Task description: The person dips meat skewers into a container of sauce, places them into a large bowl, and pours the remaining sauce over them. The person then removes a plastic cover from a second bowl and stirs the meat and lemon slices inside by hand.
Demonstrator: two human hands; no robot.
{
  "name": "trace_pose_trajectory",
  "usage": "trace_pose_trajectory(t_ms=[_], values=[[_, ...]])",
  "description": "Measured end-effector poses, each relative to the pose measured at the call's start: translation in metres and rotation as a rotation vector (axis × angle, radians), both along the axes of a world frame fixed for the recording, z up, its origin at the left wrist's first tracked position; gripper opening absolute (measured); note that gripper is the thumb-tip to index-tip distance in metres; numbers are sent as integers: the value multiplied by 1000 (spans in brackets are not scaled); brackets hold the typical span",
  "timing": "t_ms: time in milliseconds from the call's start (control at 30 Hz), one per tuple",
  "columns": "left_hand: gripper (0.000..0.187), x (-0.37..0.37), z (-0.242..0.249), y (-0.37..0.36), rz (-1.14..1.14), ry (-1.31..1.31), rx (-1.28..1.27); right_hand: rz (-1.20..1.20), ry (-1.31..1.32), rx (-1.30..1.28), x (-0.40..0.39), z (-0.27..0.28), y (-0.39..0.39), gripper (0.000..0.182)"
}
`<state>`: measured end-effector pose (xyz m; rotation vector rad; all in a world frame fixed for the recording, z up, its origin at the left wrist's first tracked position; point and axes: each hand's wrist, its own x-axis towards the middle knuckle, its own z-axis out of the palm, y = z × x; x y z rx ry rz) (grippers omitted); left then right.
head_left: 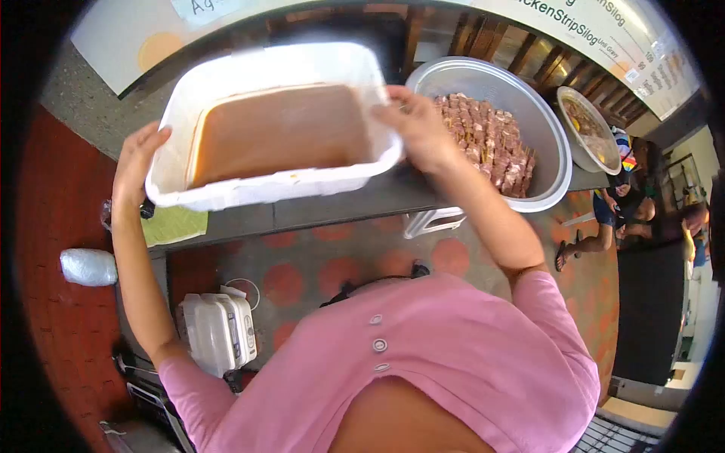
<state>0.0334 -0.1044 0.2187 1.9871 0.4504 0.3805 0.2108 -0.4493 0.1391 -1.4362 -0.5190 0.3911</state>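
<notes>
A white rectangular plastic tub point(272, 59) with brown liquid point(279, 136) in it is held up between my two hands, over the dark counter. My left hand point(140, 162) grips its left rim, thumb on the inner side. At the right rim, my right hand point(419, 128) is closed, with its thumb and fingers on the edge; this side is a little blurred. Close to my right forearm stands a big round grey basin point(551, 143) full of raw meat skewers point(487, 140). A green cloth point(174, 224) lies under the tub's lower left corner.
A smaller bowl point(593, 132) of food and liquid stands right of the basin. White menu boards point(604, 38) line the back. Below the counter point(325, 219) are a white stool point(434, 223) and a white appliance point(219, 332). People point(604, 219) sit at the far right.
</notes>
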Motion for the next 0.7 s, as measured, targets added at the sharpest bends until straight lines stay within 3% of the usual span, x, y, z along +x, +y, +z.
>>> trace_pose_trajectory(t_ms=[133, 267, 333, 467, 567, 700], values=[[32, 67, 4, -69, -233, -60, -148, -59, -81, -2, 52, 34, -102, 39], [37, 151, -23, -131, -349, -154, 57, -120, -152, -5, 92, 65, -202, 42], [34, 182, -28, -183, -410, -104, -5, -133, -182, -5, 118, 72, -249, 42], [31, 248, -48, -272, -402, -6, 155, -209, -275, -101, 159, 84, -329, 40], [30, 288, -64, -328, -388, -60, 116, -302, -369, -162, 186, 87, -374, 42], [28, 320, -66, -378, -405, 90, 57, -255, -336, -126, 214, 82, -417, 43]])
